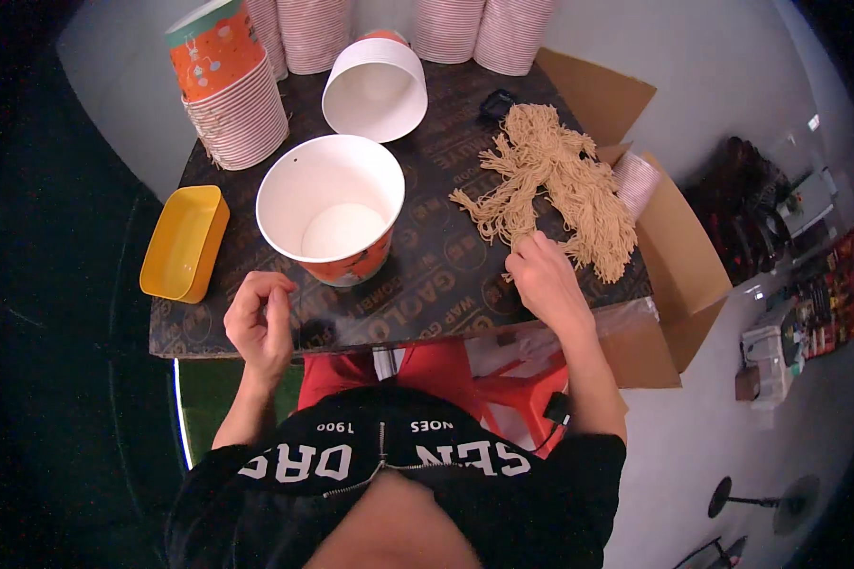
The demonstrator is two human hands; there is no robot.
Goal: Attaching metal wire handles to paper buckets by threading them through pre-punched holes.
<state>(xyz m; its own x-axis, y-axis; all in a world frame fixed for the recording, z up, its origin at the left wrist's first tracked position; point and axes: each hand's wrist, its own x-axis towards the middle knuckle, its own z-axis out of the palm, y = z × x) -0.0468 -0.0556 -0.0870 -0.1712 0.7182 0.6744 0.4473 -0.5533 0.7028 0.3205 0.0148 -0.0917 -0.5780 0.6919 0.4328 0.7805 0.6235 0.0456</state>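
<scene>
A white-lined paper bucket [280,197] with an orange printed outside stands upright on the dark table, a small dark hole near its rim. Just beside its near left side, my left hand [259,321] is closed, its fingers curled and thumb pressed in; whatever it may hold is hidden. To the right lies a loose heap of tan cords [579,190]. My right hand [548,283] is at the heap's near edge, fingertips pinched on a cord.
A yellow plastic tray [182,245] sits at the left edge. Behind the bucket, another paper bucket [380,95] lies tipped toward me. Stacked buckets [237,114] stand at the far left, more stacks [512,33] at the back. A cardboard box [678,256] adjoins the table's right side.
</scene>
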